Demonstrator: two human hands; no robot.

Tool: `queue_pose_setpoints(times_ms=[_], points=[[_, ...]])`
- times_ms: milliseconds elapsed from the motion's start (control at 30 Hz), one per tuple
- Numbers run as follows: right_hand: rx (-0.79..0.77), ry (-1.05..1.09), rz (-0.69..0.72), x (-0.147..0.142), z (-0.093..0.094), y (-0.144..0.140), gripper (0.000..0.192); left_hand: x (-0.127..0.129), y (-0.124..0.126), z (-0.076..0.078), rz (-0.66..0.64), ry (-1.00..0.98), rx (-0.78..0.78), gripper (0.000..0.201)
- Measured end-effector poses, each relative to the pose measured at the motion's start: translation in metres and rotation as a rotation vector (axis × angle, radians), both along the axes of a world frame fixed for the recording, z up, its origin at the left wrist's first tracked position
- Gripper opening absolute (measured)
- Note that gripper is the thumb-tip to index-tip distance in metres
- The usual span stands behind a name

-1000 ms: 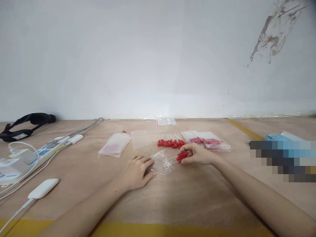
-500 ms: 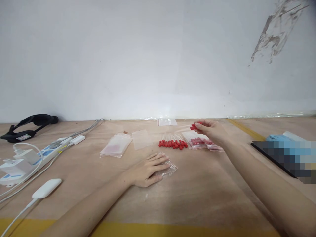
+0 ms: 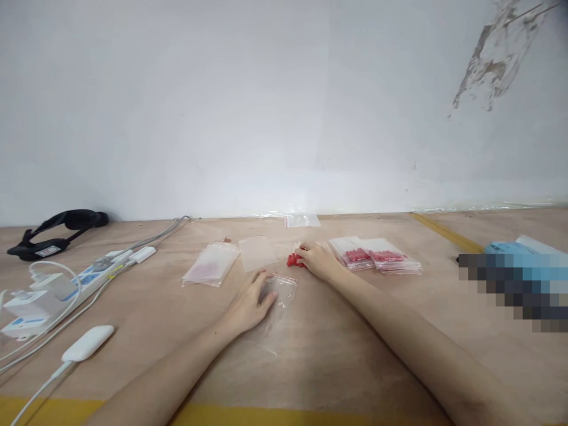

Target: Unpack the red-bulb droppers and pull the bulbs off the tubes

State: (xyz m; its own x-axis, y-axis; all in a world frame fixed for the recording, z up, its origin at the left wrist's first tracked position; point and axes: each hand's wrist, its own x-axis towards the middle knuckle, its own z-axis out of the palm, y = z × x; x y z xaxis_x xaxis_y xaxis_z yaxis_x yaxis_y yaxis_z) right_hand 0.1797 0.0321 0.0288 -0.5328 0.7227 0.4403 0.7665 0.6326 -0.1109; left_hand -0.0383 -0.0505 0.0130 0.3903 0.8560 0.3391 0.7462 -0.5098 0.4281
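Note:
My left hand (image 3: 252, 302) rests on a clear zip bag (image 3: 284, 299) on the table, its thumb and forefinger apart with the bag showing between them. The bag lies flat with its red-lined zip edge on the far side. My right hand (image 3: 318, 260) is at a row of thin sticks with red tips (image 3: 293, 260), its fingers curled over them. The hand covers much of the row, so how many sticks it grips is hidden. Right of this hand lie filled zip bags (image 3: 386, 253) with red tips showing through.
A stack of zip bags (image 3: 212, 263) and a pale sheet (image 3: 257, 253) lie left of centre. At the left are a power strip (image 3: 82, 287) with cables, a white device (image 3: 89, 343) and a black headset strap (image 3: 57, 234). A blue item (image 3: 508, 251) sits at the right.
My right hand has come left from above the filled bags to the row of sticks. My left hand has shifted left, and the clear bag under it has moved and turned.

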Motion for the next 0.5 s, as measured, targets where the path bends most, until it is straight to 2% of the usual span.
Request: queue_pose_setpoints(times_ms=[67, 167, 367, 433, 500], points=[[0.0, -0.032, 0.012, -0.001, -0.001, -0.001, 0.017, -0.003, 0.006, 0.0, 0.07, -0.087, 0.018, 0.027], [0.043, -0.092, -0.027, -0.001, -0.002, -0.003, 0.026, -0.007, 0.014, 0.0, 0.146, -0.19, -0.072, 0.024], [0.039, 0.062, -0.109, 0.009, -0.003, -0.011, 0.044, -0.017, 0.02, 0.002, 0.144, -0.432, -0.46, 0.039], [0.043, 0.136, -0.117, 0.018, -0.002, -0.018, 0.043, -0.021, 0.025, 0.006, 0.176, -0.511, -0.464, 0.045], [0.068, 0.189, -0.105, 0.029, -0.002, -0.029, 0.037, -0.025, 0.036, 0.014, 0.243, -0.572, -0.379, 0.05]])
